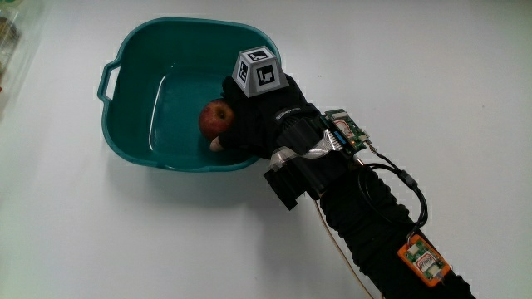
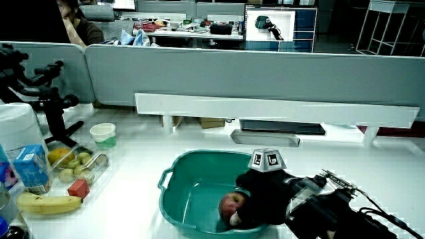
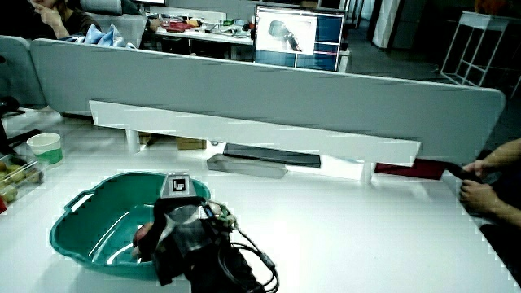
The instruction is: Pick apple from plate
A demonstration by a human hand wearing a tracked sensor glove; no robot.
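Observation:
A red apple (image 1: 216, 117) lies inside a teal basin (image 1: 133, 50) with handles; no plate shows in any view. The hand (image 1: 253, 129) in its black glove reaches over the basin's rim nearest the person. Its fingers curl around the side of the apple and one fingertip shows under it. The patterned cube (image 1: 259, 73) sits on the hand's back. In both side views the apple (image 2: 230, 206) (image 3: 143, 233) is partly hidden by the hand (image 2: 262, 196) (image 3: 175, 232). The forearm (image 1: 374, 224) with its wires runs from the basin toward the person.
At the table's edge in a side view lie a banana (image 2: 46, 202), a clear box of fruit (image 2: 76, 166), a blue carton (image 2: 33, 166) and a paper cup (image 2: 103, 135). A low grey partition (image 2: 265, 73) closes off the table.

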